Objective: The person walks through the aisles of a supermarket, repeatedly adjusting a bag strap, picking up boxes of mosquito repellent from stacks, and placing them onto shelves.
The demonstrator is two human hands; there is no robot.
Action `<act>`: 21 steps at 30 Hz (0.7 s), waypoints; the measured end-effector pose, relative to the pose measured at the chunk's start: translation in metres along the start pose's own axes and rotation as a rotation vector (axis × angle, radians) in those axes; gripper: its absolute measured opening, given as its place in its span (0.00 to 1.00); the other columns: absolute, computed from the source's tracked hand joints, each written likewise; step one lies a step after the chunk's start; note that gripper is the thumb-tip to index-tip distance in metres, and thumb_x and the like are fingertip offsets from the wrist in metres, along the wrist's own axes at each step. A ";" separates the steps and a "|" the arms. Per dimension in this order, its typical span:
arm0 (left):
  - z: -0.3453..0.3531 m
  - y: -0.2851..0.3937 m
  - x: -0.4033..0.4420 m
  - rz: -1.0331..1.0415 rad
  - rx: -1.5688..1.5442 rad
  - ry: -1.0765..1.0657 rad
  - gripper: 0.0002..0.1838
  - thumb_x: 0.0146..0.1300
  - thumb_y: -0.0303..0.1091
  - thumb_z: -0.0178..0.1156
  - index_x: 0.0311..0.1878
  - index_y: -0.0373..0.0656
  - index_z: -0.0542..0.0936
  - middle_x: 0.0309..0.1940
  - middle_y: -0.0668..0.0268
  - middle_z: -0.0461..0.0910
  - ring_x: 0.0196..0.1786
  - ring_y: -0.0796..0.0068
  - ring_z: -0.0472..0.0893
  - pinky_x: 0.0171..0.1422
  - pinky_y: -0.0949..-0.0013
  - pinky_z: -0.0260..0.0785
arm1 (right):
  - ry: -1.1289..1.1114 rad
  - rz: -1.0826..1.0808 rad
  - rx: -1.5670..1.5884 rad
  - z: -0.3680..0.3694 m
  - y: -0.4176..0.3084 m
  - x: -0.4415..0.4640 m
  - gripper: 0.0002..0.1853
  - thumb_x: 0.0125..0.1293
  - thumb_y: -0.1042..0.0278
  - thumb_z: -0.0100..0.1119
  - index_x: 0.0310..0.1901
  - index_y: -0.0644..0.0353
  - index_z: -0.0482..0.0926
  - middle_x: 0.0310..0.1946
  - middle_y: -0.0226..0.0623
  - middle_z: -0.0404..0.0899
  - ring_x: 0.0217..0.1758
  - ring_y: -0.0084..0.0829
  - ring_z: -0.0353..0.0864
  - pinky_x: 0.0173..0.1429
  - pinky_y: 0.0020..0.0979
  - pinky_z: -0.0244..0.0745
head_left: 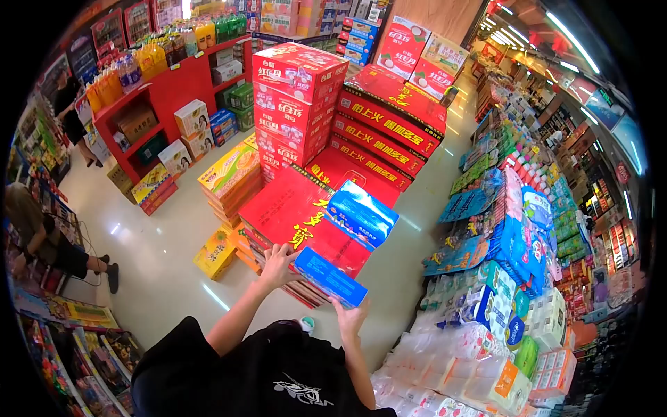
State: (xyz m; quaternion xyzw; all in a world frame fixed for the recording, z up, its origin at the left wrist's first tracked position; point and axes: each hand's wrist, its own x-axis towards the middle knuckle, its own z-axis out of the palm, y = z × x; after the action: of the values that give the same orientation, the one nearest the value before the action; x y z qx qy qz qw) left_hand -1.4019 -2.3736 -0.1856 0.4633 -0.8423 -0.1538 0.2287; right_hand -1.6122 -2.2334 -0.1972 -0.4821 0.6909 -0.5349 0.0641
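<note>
A long blue carton lies across the near end of a stack of red drink cases, slightly slanted down to the right. My left hand is at the carton's left end, its fingers bent against it and close to the red case. Holding the right end is my right hand, its thumb and fingers partly hidden by the carton. A second blue carton, shiny on top, sits just beyond on the same red stack.
Taller red-and-white cases and more red cases rise behind. Orange and yellow cartons stand left. Packed tissue and household goods line the right. A person stands at far left. A small cup is below.
</note>
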 end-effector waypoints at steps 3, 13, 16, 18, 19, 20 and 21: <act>-0.001 0.001 -0.021 -0.018 -0.075 -0.006 0.40 0.35 0.50 0.78 0.59 0.58 0.80 0.53 0.60 0.68 0.56 0.56 0.65 0.61 0.52 0.57 | -0.014 -0.064 -0.054 -0.007 -0.003 -0.013 0.32 0.39 0.58 0.84 0.45 0.63 0.79 0.40 0.46 0.78 0.47 0.48 0.77 0.53 0.45 0.71; -0.003 -0.014 -0.142 -0.078 -0.293 -0.227 0.41 0.36 0.54 0.80 0.56 0.45 0.81 0.59 0.49 0.64 0.64 0.47 0.63 0.69 0.50 0.61 | -0.279 0.414 0.077 -0.035 -0.008 -0.124 0.32 0.37 0.57 0.84 0.45 0.60 0.81 0.36 0.41 0.81 0.41 0.39 0.81 0.49 0.40 0.75; -0.010 -0.022 -0.161 -0.044 -0.326 -0.283 0.41 0.37 0.54 0.79 0.57 0.46 0.80 0.58 0.50 0.65 0.64 0.48 0.63 0.70 0.51 0.61 | -0.319 0.466 0.265 -0.037 -0.028 -0.143 0.30 0.41 0.68 0.82 0.48 0.62 0.79 0.41 0.37 0.83 0.43 0.29 0.82 0.50 0.33 0.77; -0.011 -0.028 -0.170 -0.034 -0.349 -0.304 0.41 0.37 0.54 0.79 0.57 0.46 0.80 0.58 0.51 0.66 0.63 0.49 0.64 0.70 0.51 0.61 | -0.311 0.492 0.333 -0.041 -0.047 -0.153 0.30 0.44 0.72 0.80 0.50 0.64 0.77 0.43 0.36 0.83 0.44 0.27 0.82 0.50 0.31 0.77; -0.014 -0.029 -0.176 -0.033 -0.379 -0.327 0.42 0.37 0.54 0.79 0.57 0.45 0.80 0.58 0.52 0.67 0.63 0.50 0.65 0.70 0.52 0.61 | -0.296 0.553 0.355 -0.048 -0.061 -0.157 0.29 0.45 0.70 0.80 0.50 0.64 0.77 0.42 0.35 0.83 0.43 0.26 0.82 0.48 0.29 0.77; -0.016 -0.031 -0.177 -0.029 -0.407 -0.346 0.42 0.37 0.54 0.79 0.57 0.44 0.79 0.57 0.52 0.67 0.63 0.51 0.66 0.70 0.53 0.61 | -0.278 0.608 0.379 -0.055 -0.075 -0.157 0.28 0.45 0.69 0.80 0.49 0.64 0.78 0.40 0.34 0.83 0.42 0.25 0.81 0.46 0.28 0.76; -0.019 -0.033 -0.176 -0.023 -0.434 -0.366 0.42 0.37 0.55 0.79 0.57 0.44 0.79 0.57 0.53 0.68 0.62 0.52 0.66 0.70 0.54 0.61 | -0.257 0.663 0.403 -0.059 -0.083 -0.158 0.28 0.46 0.67 0.80 0.48 0.64 0.78 0.39 0.32 0.82 0.41 0.24 0.80 0.44 0.27 0.75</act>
State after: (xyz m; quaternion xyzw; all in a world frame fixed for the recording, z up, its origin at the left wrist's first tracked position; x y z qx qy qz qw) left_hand -1.2860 -2.2422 -0.2278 0.3774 -0.8118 -0.4141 0.1648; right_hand -1.5154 -2.0743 -0.1731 -0.2740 0.6765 -0.5453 0.4123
